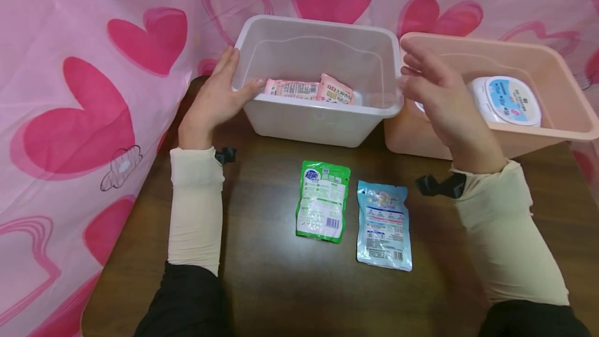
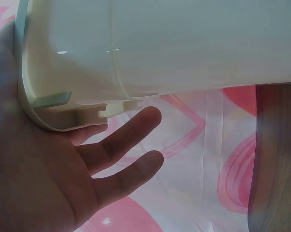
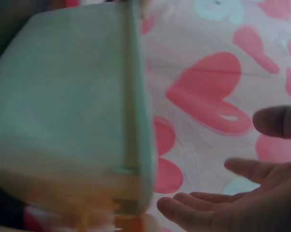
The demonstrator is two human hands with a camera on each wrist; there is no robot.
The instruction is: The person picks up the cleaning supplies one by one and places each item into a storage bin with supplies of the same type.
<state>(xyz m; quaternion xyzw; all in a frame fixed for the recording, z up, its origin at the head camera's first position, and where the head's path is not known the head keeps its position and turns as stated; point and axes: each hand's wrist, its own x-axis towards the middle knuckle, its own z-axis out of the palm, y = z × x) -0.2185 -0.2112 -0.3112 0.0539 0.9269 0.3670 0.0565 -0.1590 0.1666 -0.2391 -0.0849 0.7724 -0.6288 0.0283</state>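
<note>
At the left end of a white plastic bin, my left hand holds the front corner of the rim, thumb over the top and fingers outside. In the left wrist view, two fingers extend straight below the rim. My right hand is raised near the bin's right end, fingers loosely extended and holding nothing; the right wrist view shows it beside the bin wall. Two pink packets lie inside the bin. On the table in front are a green pouch and a light blue pouch.
A peach bin stands right of the white one, partly behind my right hand. Inside it is a white tub with a blue label. Pink heart-patterned cloth hangs behind and to the left of the dark wooden table.
</note>
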